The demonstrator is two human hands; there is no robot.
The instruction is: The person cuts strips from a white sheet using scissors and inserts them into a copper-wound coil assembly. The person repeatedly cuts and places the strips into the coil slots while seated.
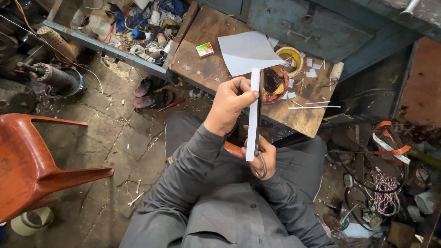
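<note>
My left hand (228, 104) pinches the top of a long narrow white paper strip (252, 115), holding it upright over my lap. My right hand (262, 155) grips the handles of dark scissors (260, 120), whose blades run up along the right side of the strip. Just beyond, a low wooden board (202, 55) carries a larger white paper sheet (245, 52), a motor stator with copper windings (275, 83), a yellow tape roll (290, 57), small white paper scraps (312, 68) and thin white slivers (314, 107).
An orange plastic chair (32, 160) lies tipped at left. Sandals (151, 92) rest on the cracked concrete floor. A tray of cluttered parts (138, 27) stands at the back; wire coils and orange tape (388, 151) fill the right. A small colourful box (204, 49) sits on the board.
</note>
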